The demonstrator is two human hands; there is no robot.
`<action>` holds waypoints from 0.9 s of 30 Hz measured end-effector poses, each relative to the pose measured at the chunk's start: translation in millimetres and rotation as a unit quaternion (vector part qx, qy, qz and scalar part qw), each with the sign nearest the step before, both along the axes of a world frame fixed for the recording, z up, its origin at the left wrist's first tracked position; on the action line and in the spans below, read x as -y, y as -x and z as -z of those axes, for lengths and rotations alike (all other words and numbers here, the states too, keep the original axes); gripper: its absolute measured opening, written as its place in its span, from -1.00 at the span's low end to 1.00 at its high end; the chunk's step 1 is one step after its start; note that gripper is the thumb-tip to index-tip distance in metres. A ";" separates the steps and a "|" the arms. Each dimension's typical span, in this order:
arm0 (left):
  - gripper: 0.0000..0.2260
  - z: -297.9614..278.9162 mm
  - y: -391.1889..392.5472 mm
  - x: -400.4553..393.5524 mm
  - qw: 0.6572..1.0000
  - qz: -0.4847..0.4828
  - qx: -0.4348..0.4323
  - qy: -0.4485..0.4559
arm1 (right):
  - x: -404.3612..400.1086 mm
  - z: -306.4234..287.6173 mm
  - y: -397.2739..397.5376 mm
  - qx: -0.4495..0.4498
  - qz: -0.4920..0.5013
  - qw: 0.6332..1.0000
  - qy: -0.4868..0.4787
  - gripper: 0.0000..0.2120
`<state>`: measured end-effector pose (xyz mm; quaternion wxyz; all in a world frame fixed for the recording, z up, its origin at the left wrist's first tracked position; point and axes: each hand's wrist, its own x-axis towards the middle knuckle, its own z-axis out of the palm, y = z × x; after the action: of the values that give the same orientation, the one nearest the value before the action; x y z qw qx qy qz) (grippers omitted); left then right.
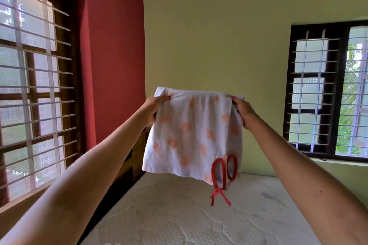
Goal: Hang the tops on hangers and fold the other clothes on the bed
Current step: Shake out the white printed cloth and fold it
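A small white garment [194,135] with pale orange prints hangs in the air above the bed [179,215]. My left hand [154,108] pinches its upper left corner and my right hand [244,112] pinches its upper right corner, both arms stretched forward. The cloth hangs doubled over, its top edge straight between the hands. A red drawstring [220,177] with two loops and loose ends dangles from the lower right part. No hanger is in view.
The bare white quilted mattress fills the lower middle, with a dark wooden bed frame [129,167] along its left side. A barred window [33,85] stands in the red wall at left, another barred window [328,89] in the green wall at right.
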<state>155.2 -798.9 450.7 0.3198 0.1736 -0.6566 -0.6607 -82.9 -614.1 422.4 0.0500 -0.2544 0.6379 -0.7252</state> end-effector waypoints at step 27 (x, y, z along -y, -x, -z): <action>-0.91 -5.2 1.8 -11.9 0.993 0.120 0.010 0.019 | 4.1 3.7 -68.4 -0.200 0.181 0.962 0.044 -0.58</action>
<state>153.4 -787.0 455.8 0.2350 0.0937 -0.6881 -0.6801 -14.5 -618.2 418.7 -0.2214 -0.2767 0.6376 -0.6840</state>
